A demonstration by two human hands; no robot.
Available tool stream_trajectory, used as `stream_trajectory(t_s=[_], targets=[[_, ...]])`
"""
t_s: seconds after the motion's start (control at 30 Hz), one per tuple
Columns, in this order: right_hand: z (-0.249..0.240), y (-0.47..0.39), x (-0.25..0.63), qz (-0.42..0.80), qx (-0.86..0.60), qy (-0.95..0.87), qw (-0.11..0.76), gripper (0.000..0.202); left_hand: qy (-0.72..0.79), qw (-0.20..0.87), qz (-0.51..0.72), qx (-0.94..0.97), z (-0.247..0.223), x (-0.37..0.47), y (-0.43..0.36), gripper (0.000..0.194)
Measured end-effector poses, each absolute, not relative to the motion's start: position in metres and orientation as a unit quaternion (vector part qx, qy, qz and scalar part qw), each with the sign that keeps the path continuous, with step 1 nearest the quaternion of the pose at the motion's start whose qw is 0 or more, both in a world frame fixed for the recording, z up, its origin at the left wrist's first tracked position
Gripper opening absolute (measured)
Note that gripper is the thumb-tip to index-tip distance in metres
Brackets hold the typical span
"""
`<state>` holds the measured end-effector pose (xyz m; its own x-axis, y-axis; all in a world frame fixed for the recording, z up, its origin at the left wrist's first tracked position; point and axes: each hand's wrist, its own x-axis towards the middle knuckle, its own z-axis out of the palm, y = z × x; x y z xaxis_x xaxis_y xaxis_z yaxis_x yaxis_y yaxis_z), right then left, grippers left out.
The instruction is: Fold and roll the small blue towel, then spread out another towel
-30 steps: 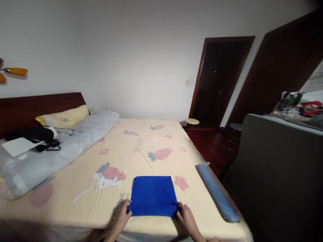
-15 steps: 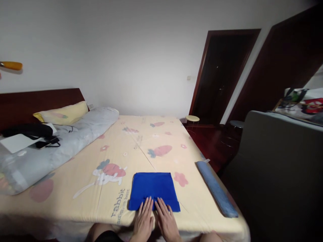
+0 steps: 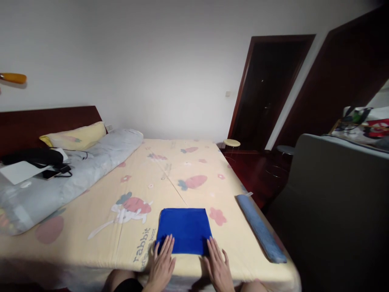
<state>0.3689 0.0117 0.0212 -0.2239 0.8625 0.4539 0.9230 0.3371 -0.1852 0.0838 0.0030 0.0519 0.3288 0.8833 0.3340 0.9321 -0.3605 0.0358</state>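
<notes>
Presently: both hands flat on folded blue cloth at near edge of bed

Observation, head view. A folded, bright blue rectangular cloth [image 3: 184, 230] lay flat on the cream bed sheet with printed carrots and flowers [image 3: 194, 170], close to the near edge of the bed and a little right of its middle. Printed lettering on the sheet ran just left of the cloth.

Left hand [image 3: 162, 265]: palm down, fingers straight and slightly spread, fingertips lying on the near left corner of the blue cloth. Nothing was gripped.

Right hand [image 3: 218, 267]: palm down, fingers likewise extended and spread, fingertips at the near right corner of the cloth, touching its edge. Nothing was gripped. The two hands were apart, one at each near corner.

Surroundings. A rolled, pale blue towel [image 3: 260, 228] lay along the right edge of the bed, well apart from the cloth. A long grey bolster-like quilt [image 3: 69, 178] ran along the left side of the bed toward the dark wooden headboard [image 3: 45, 121], with a yellow pillow [image 3: 74, 137] at its far end. A flat white sheet-like item [image 3: 18, 172] and dark items rested on the quilt at the left; these were too small to identify. A dark open doorway [image 3: 267, 93] stood beyond the far right corner of the bed.
</notes>
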Motion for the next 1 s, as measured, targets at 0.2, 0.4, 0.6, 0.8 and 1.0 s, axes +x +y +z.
stream_trajectory(t_s=[0.2, 0.4, 0.6, 0.8, 1.0], targets=[[0.041, 0.016, 0.307, -0.008, -0.486, -0.846, 0.220, 0.057, -0.545, 0.060, -0.154, -0.822, 0.037, 0.135, 0.012, 0.068], [0.020, 0.025, 0.345, -0.006, -0.499, -0.841, 0.210, 0.058, -0.554, 0.109, -0.131, -0.815, 0.033, 0.083, 0.008, 0.063], [0.001, 0.028, 0.409, 0.009, -0.538, -0.819, 0.198, 0.056, -0.542, 0.108, -0.120, -0.824, 0.035, 0.021, 0.006, 0.062], [-0.002, 0.048, 0.414, 0.021, -0.533, -0.827, 0.176, 0.056, -0.571, 0.078, -0.115, -0.809, 0.023, 0.021, 0.024, 0.075], [0.031, 0.048, 0.409, 0.094, -0.536, -0.814, 0.203, 0.042, -0.574, -0.021, -0.142, -0.806, 0.041, 0.020, 0.023, 0.060]])
